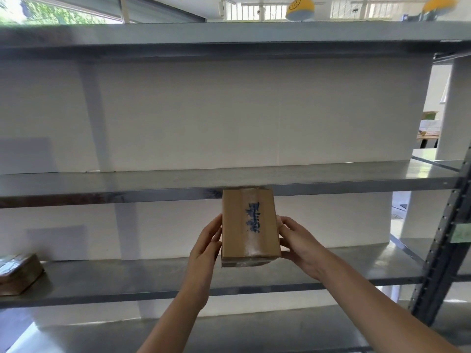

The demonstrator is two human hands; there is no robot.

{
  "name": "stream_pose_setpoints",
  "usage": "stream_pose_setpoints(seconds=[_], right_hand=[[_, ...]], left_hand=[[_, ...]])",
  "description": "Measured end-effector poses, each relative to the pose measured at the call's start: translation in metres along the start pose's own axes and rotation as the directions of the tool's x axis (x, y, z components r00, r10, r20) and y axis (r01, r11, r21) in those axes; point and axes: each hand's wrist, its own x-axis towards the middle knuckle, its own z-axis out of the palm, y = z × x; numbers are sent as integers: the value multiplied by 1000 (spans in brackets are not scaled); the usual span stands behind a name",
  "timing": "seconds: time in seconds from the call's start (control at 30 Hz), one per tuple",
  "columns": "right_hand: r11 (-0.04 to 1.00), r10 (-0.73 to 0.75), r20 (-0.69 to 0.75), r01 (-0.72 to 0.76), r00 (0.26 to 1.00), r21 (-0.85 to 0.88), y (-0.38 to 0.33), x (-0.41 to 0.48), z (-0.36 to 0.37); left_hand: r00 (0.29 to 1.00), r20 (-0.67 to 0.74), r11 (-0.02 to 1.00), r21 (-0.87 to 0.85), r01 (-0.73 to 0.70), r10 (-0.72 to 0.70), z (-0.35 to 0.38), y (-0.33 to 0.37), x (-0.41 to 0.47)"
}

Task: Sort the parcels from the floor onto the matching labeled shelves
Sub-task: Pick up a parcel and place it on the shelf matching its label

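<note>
A brown cardboard parcel (248, 225) with blue handwriting on its top and clear tape along the middle is held up in front of a grey metal shelf unit. My left hand (205, 244) grips its left side. My right hand (297, 242) grips its right side and lower corner. The parcel's far end reaches the front edge of the upper middle shelf (127, 183), and its near end hangs above the shelf below (127, 278). Any shelf labels are not readable.
Another taped brown parcel (17, 272) lies at the far left of the lower shelf. A dark perforated upright (443, 235) stands at the right. The top shelf (229, 34) runs overhead. White wall panels back the shelves.
</note>
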Motion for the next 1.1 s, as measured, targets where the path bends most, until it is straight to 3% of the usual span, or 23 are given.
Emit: stream_pose_setpoints(seconds=[0.5, 0.73, 1.1], right_hand=[[982, -115, -34, 119, 993, 149, 7, -3, 4], [961, -175, 17, 167, 984, 219, 8, 1, 2], [933, -259, 102, 222, 960, 283, 9, -4, 5]], left_hand=[[998, -54, 993, -115, 11, -17, 9, 0, -1], [999, -32, 994, -96, -43, 40, 5, 2, -3], [1000, 4, 997, -75, -6, 6, -2, 15, -9]])
